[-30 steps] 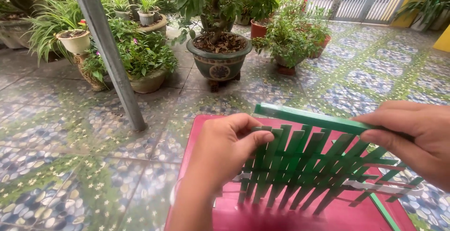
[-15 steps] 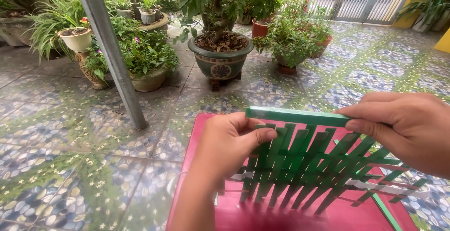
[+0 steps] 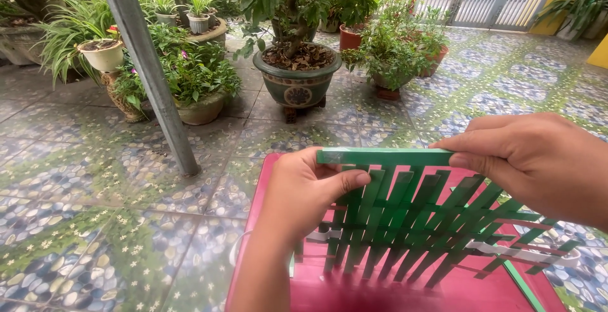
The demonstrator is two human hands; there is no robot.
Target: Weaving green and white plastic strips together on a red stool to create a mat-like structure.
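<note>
Two hands are weaving green strips into a mat above a red worktop (image 3: 266, 192). The left hand (image 3: 304, 192) is closed around the left end of the top green strip (image 3: 386, 156), with its thumb pressed across the upright strips just under it. The right hand (image 3: 538, 160) pinches the right end of that same strip between thumb and fingers, so the strip lies flat and straight across the top. The woven green mat (image 3: 418, 223) hangs below it, tilted, with many slanted strips crossing a few sideways ones, and its loose ends reach down to the red worktop. To do this step well, I think both hands should keep the top strip level and pull it snug, but not so hard that it bends or tears. The thumb should hold the upright strips still so they do not slide apart. It may help to push the strip close against the row below, so no gaps show. A grey pole (image 3: 152, 78) and potted plants (image 3: 297, 65) stand on the tiled floor (image 3: 95, 223) behind.
</note>
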